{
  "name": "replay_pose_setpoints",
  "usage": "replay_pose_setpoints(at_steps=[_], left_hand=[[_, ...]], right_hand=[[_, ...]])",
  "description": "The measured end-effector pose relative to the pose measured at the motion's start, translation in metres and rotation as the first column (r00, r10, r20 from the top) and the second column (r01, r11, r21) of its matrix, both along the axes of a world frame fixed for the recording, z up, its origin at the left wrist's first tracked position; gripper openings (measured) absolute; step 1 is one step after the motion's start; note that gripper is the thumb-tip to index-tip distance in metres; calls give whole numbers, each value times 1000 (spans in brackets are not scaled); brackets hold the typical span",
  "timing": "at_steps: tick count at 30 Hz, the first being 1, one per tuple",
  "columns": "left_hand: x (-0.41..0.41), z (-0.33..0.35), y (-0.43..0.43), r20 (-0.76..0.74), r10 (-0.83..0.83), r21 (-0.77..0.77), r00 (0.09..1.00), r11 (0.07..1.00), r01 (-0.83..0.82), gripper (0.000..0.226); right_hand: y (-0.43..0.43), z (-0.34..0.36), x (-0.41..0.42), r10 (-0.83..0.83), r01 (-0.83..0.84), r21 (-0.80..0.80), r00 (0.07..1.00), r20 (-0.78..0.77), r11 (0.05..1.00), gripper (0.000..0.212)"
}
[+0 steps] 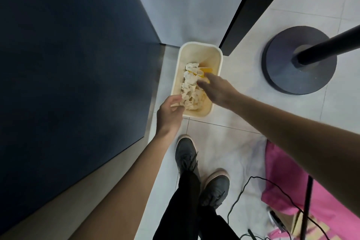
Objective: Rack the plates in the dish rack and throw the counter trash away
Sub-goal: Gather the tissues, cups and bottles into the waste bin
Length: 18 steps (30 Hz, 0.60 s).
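Observation:
A cream rectangular trash bin (217, 52) stands on the tiled floor against the dark blue cabinet. Crumpled white paper (190, 87) and a yellow piece (204, 71) lie inside it. My left hand (169, 116) hovers at the bin's near left corner with its fingers curled on a scrap of white paper (178, 103). My right hand (216, 89) reaches over the bin's right side, fingers stretched toward the yellow piece; whether it holds it is hidden. No plates or dish rack are in view.
A dark blue cabinet front (68, 64) fills the left. A round grey stand base (288, 80) with a black pole sits right of the bin. My two shoes (187, 156) stand on the tiles. A pink cloth (288, 177) and black cable (241, 191) lie lower right.

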<state>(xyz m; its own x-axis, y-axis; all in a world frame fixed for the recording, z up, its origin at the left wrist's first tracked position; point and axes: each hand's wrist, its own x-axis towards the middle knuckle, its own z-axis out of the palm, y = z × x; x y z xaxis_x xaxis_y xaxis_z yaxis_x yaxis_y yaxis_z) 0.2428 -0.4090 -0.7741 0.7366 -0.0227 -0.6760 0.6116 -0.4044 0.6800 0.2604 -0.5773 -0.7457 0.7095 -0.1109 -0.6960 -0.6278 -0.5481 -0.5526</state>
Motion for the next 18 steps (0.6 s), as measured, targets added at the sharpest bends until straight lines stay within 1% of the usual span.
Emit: replay_pose_setpoints(at_steps=[2,6,9,13,15,18], left_hand=[[-4,21,7,12,-25,14,1000,1000,25,33],[-14,69,17,25,-81,47,996,996,79,34],[-29,110,23,16,-115,81,993,990,113,31],[-53,180,26,14,-152,76,988,986,150,30],[-64,219,29,56,-216,96,975,973,210,30],[-79,281,32,106,-294,145,950,950,277,33]], right_hand=[[5,20,-19,47,-47,-9,999,1,999,42],[15,67,-54,109,-110,-33,994,-24,993,52],[21,107,-76,148,-148,-51,989,-10,988,52],[25,176,-99,254,-252,-72,967,9,965,52],[27,214,-108,301,-299,-90,953,16,950,52],[27,274,-117,332,-326,-122,943,29,937,52]])
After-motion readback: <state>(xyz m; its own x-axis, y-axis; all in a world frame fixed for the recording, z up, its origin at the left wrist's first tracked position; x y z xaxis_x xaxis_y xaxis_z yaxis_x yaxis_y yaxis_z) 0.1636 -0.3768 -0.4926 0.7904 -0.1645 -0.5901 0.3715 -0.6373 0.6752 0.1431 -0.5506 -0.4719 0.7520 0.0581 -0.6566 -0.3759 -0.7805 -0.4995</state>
